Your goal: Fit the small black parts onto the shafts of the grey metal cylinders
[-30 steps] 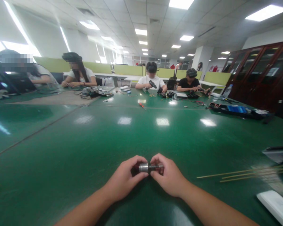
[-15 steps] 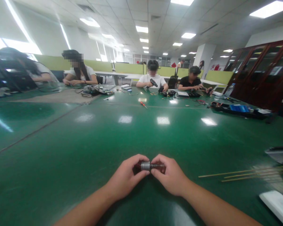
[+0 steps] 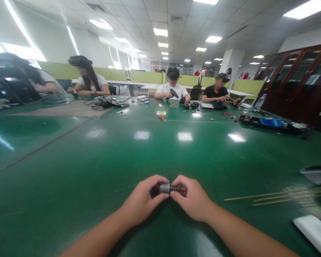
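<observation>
Just above the green tabletop [image 3: 160,153], both hands hold a small motor rotor [image 3: 164,188] level between them. It has a grey metal cylinder, dark reddish-brown ends and a thin shaft. My left hand [image 3: 140,200] grips the cylinder between thumb and fingers. My right hand [image 3: 194,200] pinches the shaft side on the right, its thumb and index finger close to the left fingertips. Part of the rotor is hidden by my fingers.
Thin sticks [image 3: 278,196] and a white flat object [image 3: 314,233] lie at right. Farther off are an orange screwdriver [image 3: 162,117] and a black tray [image 3: 270,123] with blue material. Several people sit across the table; one holds a power drill [image 3: 173,93].
My hands and the rotor have hardly moved. The view has shifted very slightly. Across the table, the person at left has lifted a hand a little, and the one at right has turned their head.
</observation>
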`<state>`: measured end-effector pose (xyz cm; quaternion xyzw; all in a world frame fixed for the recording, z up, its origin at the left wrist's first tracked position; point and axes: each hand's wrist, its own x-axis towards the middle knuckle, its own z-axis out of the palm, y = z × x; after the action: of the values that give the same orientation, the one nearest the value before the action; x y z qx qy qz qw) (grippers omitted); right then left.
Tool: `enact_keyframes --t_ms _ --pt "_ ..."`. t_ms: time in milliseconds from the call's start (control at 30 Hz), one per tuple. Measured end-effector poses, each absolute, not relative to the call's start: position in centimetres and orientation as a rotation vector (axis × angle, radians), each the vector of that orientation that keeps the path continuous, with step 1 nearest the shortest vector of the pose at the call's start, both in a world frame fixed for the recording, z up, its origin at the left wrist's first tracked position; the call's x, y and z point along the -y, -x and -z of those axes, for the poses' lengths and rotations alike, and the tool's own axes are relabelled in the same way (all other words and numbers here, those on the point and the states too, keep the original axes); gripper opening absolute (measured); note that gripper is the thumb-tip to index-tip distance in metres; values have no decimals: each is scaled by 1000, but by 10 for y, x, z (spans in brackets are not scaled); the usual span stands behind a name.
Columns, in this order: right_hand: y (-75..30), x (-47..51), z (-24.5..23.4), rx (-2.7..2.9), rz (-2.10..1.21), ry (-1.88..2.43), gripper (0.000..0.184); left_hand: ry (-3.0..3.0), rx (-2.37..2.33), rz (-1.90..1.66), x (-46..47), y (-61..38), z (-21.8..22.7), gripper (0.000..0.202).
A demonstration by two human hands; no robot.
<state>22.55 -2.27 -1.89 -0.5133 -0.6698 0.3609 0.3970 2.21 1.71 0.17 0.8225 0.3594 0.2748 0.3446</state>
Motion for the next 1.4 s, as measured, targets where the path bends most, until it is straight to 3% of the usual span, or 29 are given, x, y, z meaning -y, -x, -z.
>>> enact_keyframes --t_ms 1400 --pt "-228 23 16 1678 -911 1294 3 -2077 -968 -705 -17 -24 -1 24"
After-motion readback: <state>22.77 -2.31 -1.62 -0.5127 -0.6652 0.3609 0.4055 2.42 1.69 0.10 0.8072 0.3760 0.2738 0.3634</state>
